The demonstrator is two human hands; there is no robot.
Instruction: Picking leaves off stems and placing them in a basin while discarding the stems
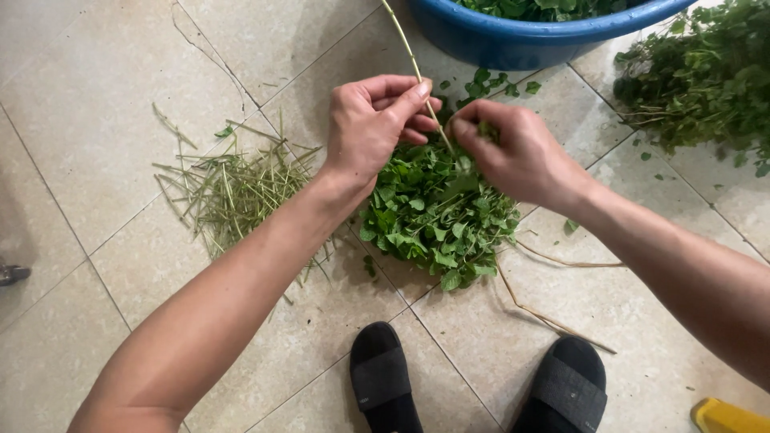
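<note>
Our left grip (377, 120) pinched a thin stem (411, 60); our right grip (513, 152) clenched leaves over the leaf pile (437, 216), stripped stalks (233, 188) beside, blue basin (513, 36) beyond.

Two hands, the left hand (370, 128) and the right hand (513, 152), meet at centre over one long pale stem (411, 60). One heap of plucked green leaves (437, 212) lies beneath them. One scatter of bare stripped stalks (237, 184) lies to the left. One blue basin (529, 32) stands at the far edge; one untrimmed bunch of greens (706, 72) lies far right. Two black slippers (385, 377) sit near. One yellow object (726, 417) shows at the near right corner.
</note>
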